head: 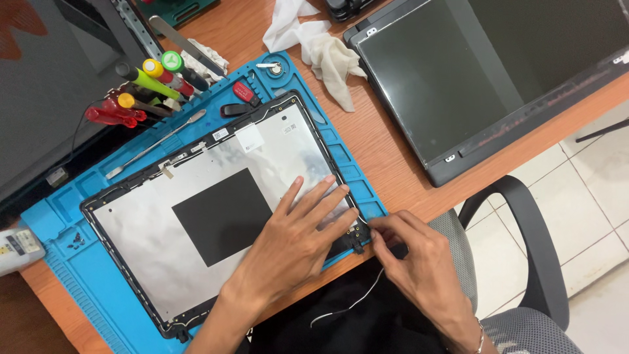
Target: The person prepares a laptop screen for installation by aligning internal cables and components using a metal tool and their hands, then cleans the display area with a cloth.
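Screwdrivers (141, 92), white cloth (314, 46), screen panel (478, 72)

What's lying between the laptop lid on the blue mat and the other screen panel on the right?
Bare wooden desk and the blue mat's edge; head view.

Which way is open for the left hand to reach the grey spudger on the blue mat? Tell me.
Probably yes, over the lid. The left hand lies flat on the lid; the spudger lies beyond its far edge on the mat, with nothing standing between.
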